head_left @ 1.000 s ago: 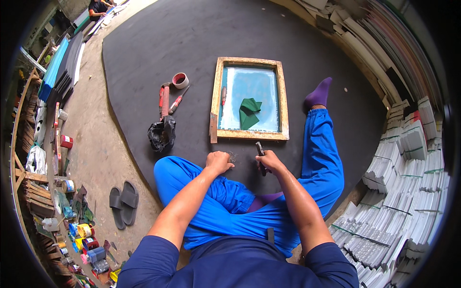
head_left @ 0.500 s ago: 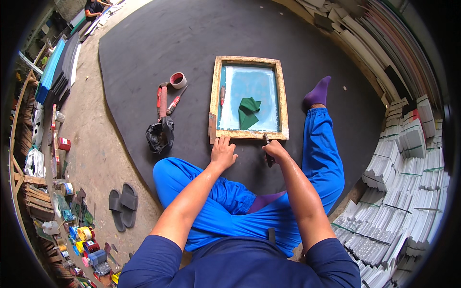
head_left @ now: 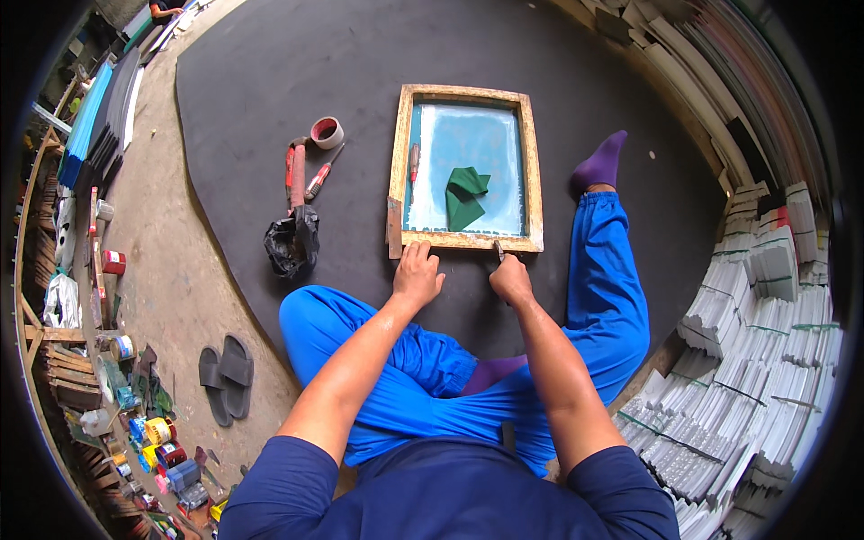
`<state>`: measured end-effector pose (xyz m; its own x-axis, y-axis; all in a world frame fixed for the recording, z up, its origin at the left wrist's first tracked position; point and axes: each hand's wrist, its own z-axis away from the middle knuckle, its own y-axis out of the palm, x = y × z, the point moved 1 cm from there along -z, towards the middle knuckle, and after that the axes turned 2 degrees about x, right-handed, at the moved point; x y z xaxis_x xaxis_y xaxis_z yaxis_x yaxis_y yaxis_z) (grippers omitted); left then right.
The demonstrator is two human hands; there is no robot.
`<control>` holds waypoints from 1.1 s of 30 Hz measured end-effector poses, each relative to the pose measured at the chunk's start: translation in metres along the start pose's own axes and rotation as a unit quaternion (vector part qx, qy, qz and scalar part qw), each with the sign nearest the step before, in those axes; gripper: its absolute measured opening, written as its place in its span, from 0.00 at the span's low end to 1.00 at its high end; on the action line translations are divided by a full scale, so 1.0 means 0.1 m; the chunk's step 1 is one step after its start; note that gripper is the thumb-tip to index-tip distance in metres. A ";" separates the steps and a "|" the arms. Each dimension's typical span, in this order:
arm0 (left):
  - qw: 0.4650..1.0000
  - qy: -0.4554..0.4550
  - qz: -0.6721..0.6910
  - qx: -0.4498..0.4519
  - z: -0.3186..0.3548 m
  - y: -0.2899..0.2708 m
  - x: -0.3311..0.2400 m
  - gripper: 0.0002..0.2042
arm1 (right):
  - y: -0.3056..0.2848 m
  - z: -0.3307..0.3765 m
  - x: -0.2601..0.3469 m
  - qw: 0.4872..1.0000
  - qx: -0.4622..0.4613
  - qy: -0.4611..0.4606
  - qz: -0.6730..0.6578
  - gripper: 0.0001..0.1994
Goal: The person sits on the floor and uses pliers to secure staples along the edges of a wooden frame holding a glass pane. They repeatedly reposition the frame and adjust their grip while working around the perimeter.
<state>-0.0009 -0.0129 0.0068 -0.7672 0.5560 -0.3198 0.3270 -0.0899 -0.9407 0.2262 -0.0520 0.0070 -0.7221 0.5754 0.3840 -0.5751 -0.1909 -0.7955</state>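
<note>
A wooden-framed silkscreen (head_left: 537, 171) with a blue mesh bordered in white lies on the dark mat. My left hand (head_left: 418, 275) rests with its fingers stretched out against the frame's near rail, left of the middle. Farther right along that rail, my right hand (head_left: 512, 279) is closed around what look like pliers (head_left: 499, 251); their metal jaws are at the frame's edge, and the grip is mostly hidden by my fist. On the mesh lie a folded green cloth (head_left: 465, 198) and a small red-handled tool (head_left: 414, 163).
Left of the frame are a tape roll (head_left: 327, 132), a red screwdriver (head_left: 317, 182), a hammer-like tool (head_left: 298, 175) and a black plastic bag (head_left: 292, 241). Sandals (head_left: 226, 380) and paint cans (head_left: 159, 431) sit farther left. Bundled white sheets (head_left: 733, 387) stack up at right. Another person (head_left: 166, 10) is far left.
The view has shifted slightly, so the frame appears higher. My right fist now hides the tool's dark handles; its jaws stay at the near rail. My left hand keeps its place.
</note>
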 end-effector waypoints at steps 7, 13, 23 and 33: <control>1.000 -0.016 0.010 0.006 0.02 -0.03 -0.02 0.16 | 0.22 -0.07 -0.18 0.982 0.010 -0.003 -0.188 0.09; 0.998 -0.044 0.044 0.024 -0.01 -0.09 -0.02 0.15 | 0.26 -0.04 -0.28 0.919 0.122 -0.032 -0.373 0.03; 0.992 0.045 0.106 -0.056 0.17 -0.04 -0.04 0.07 | 0.24 0.59 0.21 0.938 0.269 -0.083 -0.201 0.04; 0.994 -0.022 0.109 -0.011 0.27 -0.04 0.08 0.04 | 0.39 0.56 0.17 0.861 0.402 -0.036 -0.310 0.21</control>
<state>-0.0236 -0.0299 0.0053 -0.6994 0.4892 -0.5210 0.4996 -0.1866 -0.8459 0.1704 -0.0938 0.0089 -0.1863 0.7203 0.6682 -0.9178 -0.3703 0.1432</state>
